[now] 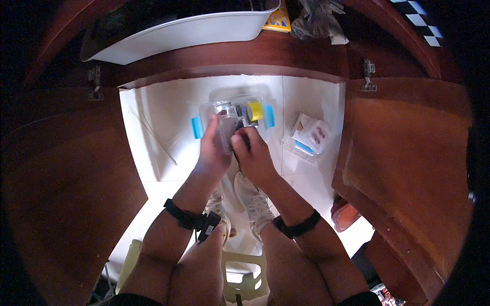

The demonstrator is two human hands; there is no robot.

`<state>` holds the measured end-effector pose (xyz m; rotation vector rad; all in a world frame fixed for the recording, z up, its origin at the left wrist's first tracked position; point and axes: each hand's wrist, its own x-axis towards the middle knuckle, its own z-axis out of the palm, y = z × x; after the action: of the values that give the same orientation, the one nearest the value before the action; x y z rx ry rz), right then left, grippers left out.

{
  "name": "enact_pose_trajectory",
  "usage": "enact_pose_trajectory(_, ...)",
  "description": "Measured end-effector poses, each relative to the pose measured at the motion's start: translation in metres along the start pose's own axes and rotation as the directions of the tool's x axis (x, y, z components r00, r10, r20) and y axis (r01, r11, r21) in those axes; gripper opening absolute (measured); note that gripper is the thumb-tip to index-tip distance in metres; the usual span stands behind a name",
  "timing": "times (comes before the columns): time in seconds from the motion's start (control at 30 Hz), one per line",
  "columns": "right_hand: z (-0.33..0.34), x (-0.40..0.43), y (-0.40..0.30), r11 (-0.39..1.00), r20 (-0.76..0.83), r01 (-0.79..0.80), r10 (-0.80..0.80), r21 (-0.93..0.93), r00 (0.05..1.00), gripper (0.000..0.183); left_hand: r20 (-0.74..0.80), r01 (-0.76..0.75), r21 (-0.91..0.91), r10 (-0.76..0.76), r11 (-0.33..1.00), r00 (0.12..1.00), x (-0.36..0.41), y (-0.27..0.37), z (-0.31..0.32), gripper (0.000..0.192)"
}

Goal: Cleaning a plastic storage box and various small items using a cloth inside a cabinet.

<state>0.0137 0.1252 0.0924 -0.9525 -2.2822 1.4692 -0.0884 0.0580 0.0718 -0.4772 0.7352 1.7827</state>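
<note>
A small clear plastic container (226, 132) is in my left hand (214, 147), with the thumb along its side. My right hand (254, 153) meets it from the other side, thumb and index finger pinched together at its edge. Something dark shows by those fingertips, and I cannot tell what they grip. Beneath both hands a clear plastic box (208, 102) with blue clip latches (196, 127) stands uncovered on the floor. Inside it lie a roll of yellow tape (254, 111) and several small items, partly hidden by my hands.
Wooden cabinet doors (405, 153) stand open on both sides. To the right, a clear plastic lid or tray (306, 156) holds small packages (316, 134). Thin sticks (155, 137) lie left on the tiled floor. A white basin (191, 40) occupies the cabinet shelf. My shoes (252, 201) are close below.
</note>
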Motion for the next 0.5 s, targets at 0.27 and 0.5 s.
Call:
enact_pose_trajectory(0.27,-0.013,-0.003,0.026,0.958,0.112,-0.211,0.192,0.194,0.975,0.044,0.064,-0.245,0.492,0.246,0.835,0.967,0.007,-0.017,0.002,0.064)
enact_pose_trajectory(0.5,-0.023,-0.011,0.016,0.939,0.071,-0.252,0.242,0.233,0.968,0.052,-0.045,-0.152,0.453,0.193,0.878,0.980,0.011,-0.010,-0.019,0.061)
